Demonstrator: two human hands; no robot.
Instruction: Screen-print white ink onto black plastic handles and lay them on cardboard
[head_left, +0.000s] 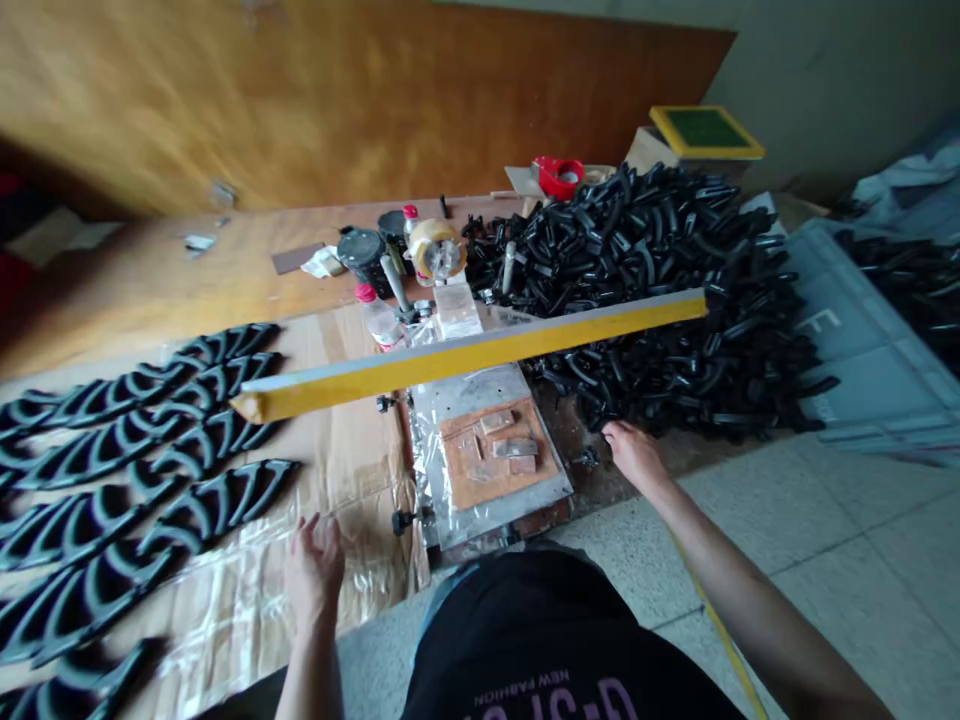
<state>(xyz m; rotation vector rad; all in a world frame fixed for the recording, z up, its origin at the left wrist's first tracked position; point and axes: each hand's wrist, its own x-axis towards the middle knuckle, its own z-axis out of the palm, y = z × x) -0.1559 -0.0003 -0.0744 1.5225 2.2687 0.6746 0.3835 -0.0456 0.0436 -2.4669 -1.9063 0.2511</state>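
My left hand (313,572) hovers over the crinkled plastic sheet on the cardboard (352,470), fingers loosely apart and holding nothing. My right hand (634,452) reaches to the near edge of the big heap of black curved plastic parts (675,290), fingers touching or just at the nearest pieces; whether it grips one is unclear. Between my hands lies a metal jig plate (487,450) wrapped in plastic with a brown pad and small blocks. A long yellow-edged bar (472,352) hangs raised across it.
Rows of black curved parts (135,470) lie on the cardboard at left. Bottles, a tape roll (436,250) and a dark cup stand behind the jig. A grey crate (862,340) sits at right, a framed green screen (705,130) at the back. Tiled floor lies below.
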